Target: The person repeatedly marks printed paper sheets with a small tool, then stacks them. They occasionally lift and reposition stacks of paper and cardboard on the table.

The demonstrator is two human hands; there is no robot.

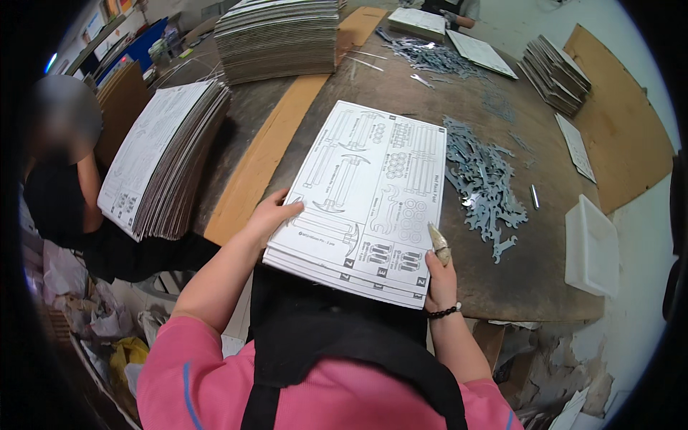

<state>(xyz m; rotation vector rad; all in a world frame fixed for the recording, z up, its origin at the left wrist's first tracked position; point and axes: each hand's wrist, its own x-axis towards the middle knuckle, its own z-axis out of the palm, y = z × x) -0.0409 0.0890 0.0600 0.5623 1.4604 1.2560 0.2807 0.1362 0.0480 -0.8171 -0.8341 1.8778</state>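
A small stack of white printed cardboard sheets (362, 193) lies in front of me at the table's near edge, its lower edges fanned out in steps. Line drawings of tools cover the top sheet. My left hand (274, 215) grips the stack's left edge, thumb on top. On the opposite edge, near the lower right corner, my right hand (442, 276) holds it too; a worn, yellowish wrapping covers one of its fingers. Right of the sheets lies a loose heap of grey metal open-ended wrenches (491, 183).
Tall cardboard stacks stand at the back (276, 43) and left (161, 161). More wrenches (433, 57) lie farther off. At right are a white plastic bin (591, 251), a short metal rod (534, 196) and leaning sheets (552, 75). One person (64, 165) sits left; another (462, 13) is across.
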